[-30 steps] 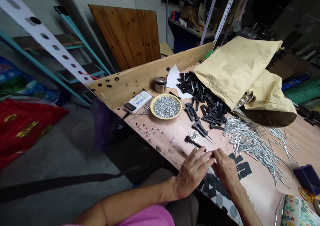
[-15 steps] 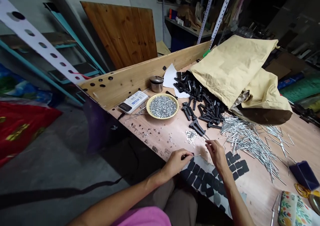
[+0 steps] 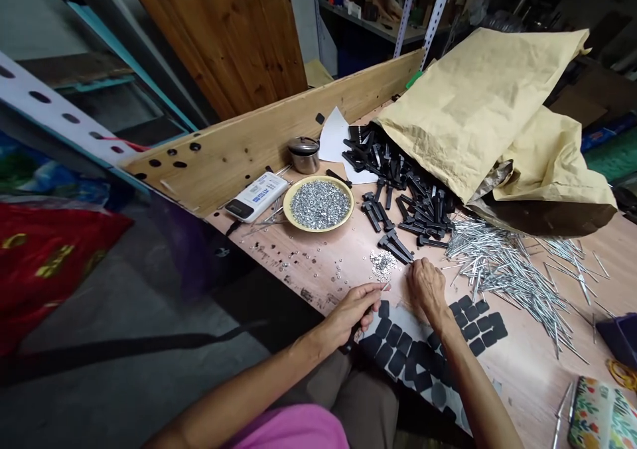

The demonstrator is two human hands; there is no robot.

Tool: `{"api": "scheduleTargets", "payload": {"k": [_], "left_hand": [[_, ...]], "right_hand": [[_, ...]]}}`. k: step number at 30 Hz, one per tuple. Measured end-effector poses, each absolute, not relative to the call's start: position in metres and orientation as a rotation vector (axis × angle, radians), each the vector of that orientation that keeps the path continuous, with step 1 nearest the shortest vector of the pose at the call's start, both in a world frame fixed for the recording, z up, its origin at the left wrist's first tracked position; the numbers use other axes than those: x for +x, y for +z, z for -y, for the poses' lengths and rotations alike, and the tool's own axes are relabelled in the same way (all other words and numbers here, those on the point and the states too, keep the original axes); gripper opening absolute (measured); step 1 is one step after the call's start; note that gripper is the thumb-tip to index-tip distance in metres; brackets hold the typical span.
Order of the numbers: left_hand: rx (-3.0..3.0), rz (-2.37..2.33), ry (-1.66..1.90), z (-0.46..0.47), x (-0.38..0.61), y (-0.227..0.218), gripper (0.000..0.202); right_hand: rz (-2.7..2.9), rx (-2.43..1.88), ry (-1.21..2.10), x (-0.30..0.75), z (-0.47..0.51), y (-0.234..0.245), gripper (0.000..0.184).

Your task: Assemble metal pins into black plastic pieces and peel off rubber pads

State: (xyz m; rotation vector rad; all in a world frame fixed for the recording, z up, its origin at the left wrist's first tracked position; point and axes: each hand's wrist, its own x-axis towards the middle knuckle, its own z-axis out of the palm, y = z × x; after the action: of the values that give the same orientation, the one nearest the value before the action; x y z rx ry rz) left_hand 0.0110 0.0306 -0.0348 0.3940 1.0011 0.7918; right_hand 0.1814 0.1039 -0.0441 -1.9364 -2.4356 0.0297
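My left hand point(image 3: 355, 310) is closed at the table's front edge. A thin metal rod point(image 3: 385, 287) pokes out past its fingertips, and a black plastic part point(image 3: 352, 338) shows below the palm. Just to the right, my right hand point(image 3: 426, 286) reaches down with bent fingers to the ends of a few black T-shaped parts point(image 3: 395, 245); what its fingertips hold is hidden. Small metal nuts point(image 3: 382, 264) lie in a loose heap between the hands and those parts. Black rounded pads point(image 3: 395, 359) on a pale sheet spread beneath both forearms.
A yellow bowl point(image 3: 290, 218) full of nuts stands beside a white scale-like device point(image 3: 256, 197) and a lidded metal pot point(image 3: 304, 160). More black parts point(image 3: 423, 203) spill from a big paper sack point(image 3: 478, 104). Metal rods point(image 3: 502, 270) are piled at right. A wooden board point(image 3: 279, 130) edges the table.
My right hand has moved slightly up and left, its fingers now bent down by the black parts. My left hand has risen and turned, with the rod tilted upward. The view has shifted.
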Motion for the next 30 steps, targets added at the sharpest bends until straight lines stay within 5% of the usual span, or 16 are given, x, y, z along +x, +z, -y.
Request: {"api": "scheduleTargets", "payload": {"k": [6,9,22,30], "left_hand": [[0.468,-0.953,0.715,-0.028,0.018,-0.020,0.049],[0.537,-0.926,0.694,-0.023,0.022,-0.013,0.055],[0.739,-0.870,0.686,-0.003,0.034,-0.004,0.056],[0.851,-0.862,0.663,0.002,0.032,0.005,0.055]], "right_hand": [[1.582,-1.706,0.954,0.184,-0.070,-0.029,0.028],[1.337,-1.565,1.143,0.180,-0.046,-0.019,0.036],[1.196,-1.385,1.074,0.184,-0.002,-0.010,0.032],[1.600,-1.348,0.582,0.195,0.009,0.001,0.011]]}}
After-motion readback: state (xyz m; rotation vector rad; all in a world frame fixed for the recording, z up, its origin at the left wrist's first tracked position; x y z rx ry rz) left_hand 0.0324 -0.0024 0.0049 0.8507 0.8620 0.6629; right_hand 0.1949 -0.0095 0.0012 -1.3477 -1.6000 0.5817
